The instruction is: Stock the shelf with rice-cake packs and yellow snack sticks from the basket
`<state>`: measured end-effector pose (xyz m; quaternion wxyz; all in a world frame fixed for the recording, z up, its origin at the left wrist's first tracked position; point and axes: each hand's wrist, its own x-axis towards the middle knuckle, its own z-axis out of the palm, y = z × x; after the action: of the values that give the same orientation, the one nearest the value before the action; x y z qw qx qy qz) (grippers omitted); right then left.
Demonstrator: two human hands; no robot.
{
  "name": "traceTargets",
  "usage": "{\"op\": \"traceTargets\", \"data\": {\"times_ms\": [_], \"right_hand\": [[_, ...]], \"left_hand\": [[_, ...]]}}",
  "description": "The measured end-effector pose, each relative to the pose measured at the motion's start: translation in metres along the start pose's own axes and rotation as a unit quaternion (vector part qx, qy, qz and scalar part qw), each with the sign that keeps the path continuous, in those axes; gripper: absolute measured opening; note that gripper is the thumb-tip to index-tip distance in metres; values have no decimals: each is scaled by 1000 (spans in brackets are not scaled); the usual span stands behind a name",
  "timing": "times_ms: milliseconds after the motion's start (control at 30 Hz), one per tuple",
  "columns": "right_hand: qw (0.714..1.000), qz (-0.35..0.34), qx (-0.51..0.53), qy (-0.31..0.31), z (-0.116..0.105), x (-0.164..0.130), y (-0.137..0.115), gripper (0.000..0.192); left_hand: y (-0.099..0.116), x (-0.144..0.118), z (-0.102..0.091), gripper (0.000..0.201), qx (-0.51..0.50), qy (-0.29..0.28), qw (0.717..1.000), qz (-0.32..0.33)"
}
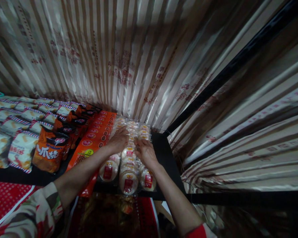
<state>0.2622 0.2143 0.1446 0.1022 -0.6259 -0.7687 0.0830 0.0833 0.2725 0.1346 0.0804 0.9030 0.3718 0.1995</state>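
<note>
**Both hands on rows of round cake packs, far right corner of shelf**

Backdrop: striped satin curtain [129,59] across 9 to 3 o'clock, printed with red characters; black frame bar [228,66] running diagonally from 1 o'clock down to the shelf corner.

Black shelf [166,155] at centre, bare strip showing at 3 o'clock of the packs.

At 9 o'clock: rows of white snack bags with red-blue striped edges [22,148]. Just right of those, a row of dark orange snack bags [49,150]. Next right, a long orange carton [93,142] lying flat, touching the cake packs' left side.

Round cake packs [128,180]: clear wrappers, pale discs, red labels, three rows running from 6 toward 12 o'clock, dead centre.

Left hand [118,140]: palm down, fingers spread flat on the left row's far end, pressing, not closed round anything visible.

Right hand [146,152]: palm down on the middle and right rows, fingers slightly curled over pack tops; whether a pack is pinched underneath, cannot tell.

Hands just beside each other, not touching. Patterned sleeve [32,215] at 7 o'clock, red cuff [197,231] at 5 o'clock.
</note>
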Motion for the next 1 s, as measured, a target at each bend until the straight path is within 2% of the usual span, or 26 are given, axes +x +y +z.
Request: {"op": "traceTargets", "data": {"times_ms": [200, 467, 633, 700, 767, 867, 1000], "right_hand": [[1000, 16, 19, -6, 2, 4, 0, 32], [995, 0, 82, 48, 4, 6, 3, 9], [995, 34, 62, 69, 3, 5, 0, 4], [995, 43, 54, 71, 4, 4, -1, 4], [995, 43, 50, 78, 6, 4, -1, 4], [994, 46, 52, 86, 8, 5, 0, 4], [993, 56, 61, 83, 9, 7, 0, 6]], "left_hand": [[1, 1, -2, 8, 11, 3, 1000, 5], [3, -1, -2, 11, 18, -4, 1000, 0], [-1, -3, 1, 2, -16, 12, 1000, -25], [-4, -4, 3, 7, -22, 13, 999, -28], [-6, -5, 5, 11, -29, 4, 999, -28], [-6, -5, 6, 5, -38, -17, 999, -34], [0, -3, 3, 11, -33, -31, 998, -53]]}}
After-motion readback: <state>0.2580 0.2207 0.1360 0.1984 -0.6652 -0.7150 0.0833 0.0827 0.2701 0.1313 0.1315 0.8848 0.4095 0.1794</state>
